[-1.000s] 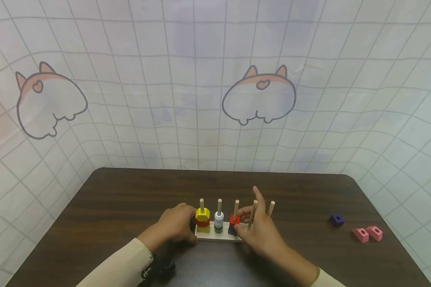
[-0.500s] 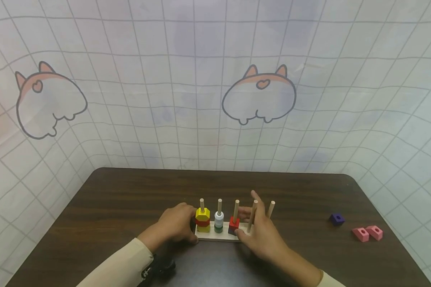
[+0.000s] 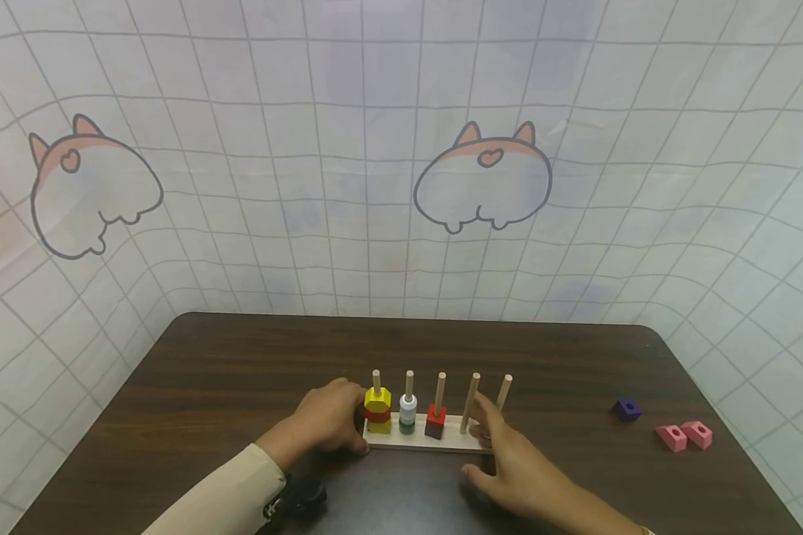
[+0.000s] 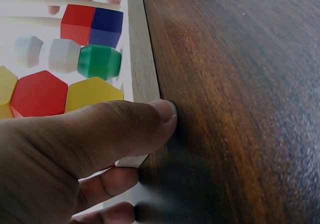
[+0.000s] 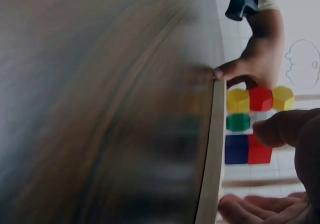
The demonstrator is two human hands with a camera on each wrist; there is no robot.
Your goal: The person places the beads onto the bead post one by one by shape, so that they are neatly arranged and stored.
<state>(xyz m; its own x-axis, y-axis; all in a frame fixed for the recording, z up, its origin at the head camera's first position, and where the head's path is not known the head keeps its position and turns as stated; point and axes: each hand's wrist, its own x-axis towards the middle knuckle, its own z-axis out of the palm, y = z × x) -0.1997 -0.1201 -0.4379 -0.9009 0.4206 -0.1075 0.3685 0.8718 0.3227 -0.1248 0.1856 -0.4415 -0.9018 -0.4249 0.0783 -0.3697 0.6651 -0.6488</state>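
Note:
A wooden peg stand (image 3: 455, 440) with several upright pegs lies before me. My left hand (image 3: 331, 414) grips its left end, thumb over the front edge. The first peg bears yellow, red and yellow hexagonal beads (image 3: 378, 410). On the second, white beads (image 3: 407, 408) sit over a green bead (image 4: 99, 62). A red cube (image 4: 77, 24) rests on a dark blue cube (image 4: 106, 26) on the third. My right hand (image 3: 518, 461) is around the stand's right end with thumb and fingers spread apart, holding nothing. Its fingers pass behind the bare fourth peg (image 3: 471, 405).
A purple block (image 3: 627, 409) and two pink blocks (image 3: 684, 435), each with a hole, lie on the right of the dark wooden table (image 3: 254, 353). A patterned curtain (image 3: 348, 186) hangs behind. Something black (image 3: 304, 496) is by my left wrist.
My right hand has let go of the red cube, which has slid down its peg onto the dark blue cube. That hand has moved right and toward me. My left hand stays put.

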